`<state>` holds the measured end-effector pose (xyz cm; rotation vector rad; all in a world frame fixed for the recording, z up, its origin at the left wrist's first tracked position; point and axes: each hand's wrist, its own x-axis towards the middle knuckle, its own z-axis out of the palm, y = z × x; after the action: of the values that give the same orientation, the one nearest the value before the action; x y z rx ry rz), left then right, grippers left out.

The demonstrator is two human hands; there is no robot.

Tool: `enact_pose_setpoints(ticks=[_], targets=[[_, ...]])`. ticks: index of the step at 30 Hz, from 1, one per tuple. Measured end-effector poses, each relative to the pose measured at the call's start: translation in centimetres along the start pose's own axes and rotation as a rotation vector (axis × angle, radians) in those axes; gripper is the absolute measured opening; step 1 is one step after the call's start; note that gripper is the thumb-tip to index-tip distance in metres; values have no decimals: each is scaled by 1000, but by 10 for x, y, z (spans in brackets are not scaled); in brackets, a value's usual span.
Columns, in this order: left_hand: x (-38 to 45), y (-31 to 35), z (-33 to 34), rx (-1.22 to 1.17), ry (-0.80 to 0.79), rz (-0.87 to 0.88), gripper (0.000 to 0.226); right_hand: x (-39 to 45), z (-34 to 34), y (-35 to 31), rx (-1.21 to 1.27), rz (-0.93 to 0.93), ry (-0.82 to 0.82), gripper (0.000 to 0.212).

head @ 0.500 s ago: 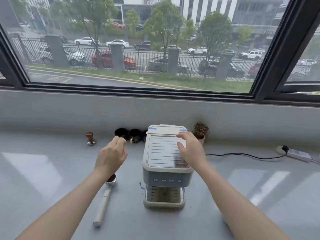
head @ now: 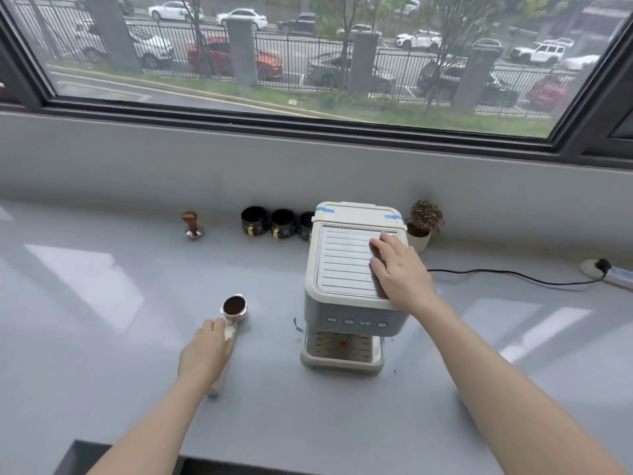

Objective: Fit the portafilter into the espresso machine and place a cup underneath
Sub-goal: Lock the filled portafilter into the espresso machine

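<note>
Left hand (head: 205,354) fingers close around the coffee-filled metal portafilter (head: 234,308) handle, left of the white espresso machine (head: 352,303); right hand (head: 399,272) lies flat and open, fingers holding nothing, on its top.

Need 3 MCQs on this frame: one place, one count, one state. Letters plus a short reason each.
1. Where does the portafilter lie?
A. on the counter, left of the espresso machine
B. locked into the machine
C. on the drip tray

2. How many black cups stand by the wall?
A. one
B. three
C. five

3. What is the right hand doing?
A. lifting a cup
B. holding the tamper
C. resting flat on the machine's top

Answers:
1 A, its coffee-filled basket sits on the counter left of the espresso machine, with the left hand on its handle.
2 B, three dark cups line up between the tamper and the machine.
3 C, the palm lies open on the ribbed top plate.
</note>
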<state>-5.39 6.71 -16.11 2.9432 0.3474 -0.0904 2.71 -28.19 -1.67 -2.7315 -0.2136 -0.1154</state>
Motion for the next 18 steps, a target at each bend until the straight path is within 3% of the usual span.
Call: enact_pose_setpoints(ticks=[7,9,18], targets=[[-12,-14,41,97,-152,-134,30,-2,3,1,-41,-5,15,48],[-11,-12,48,35,-175,-168,26,-1,6,4,-87,-48,22,49],[-3,-3,55,-311,-163,-368,17,2,10,8,10,77,-14,46]])
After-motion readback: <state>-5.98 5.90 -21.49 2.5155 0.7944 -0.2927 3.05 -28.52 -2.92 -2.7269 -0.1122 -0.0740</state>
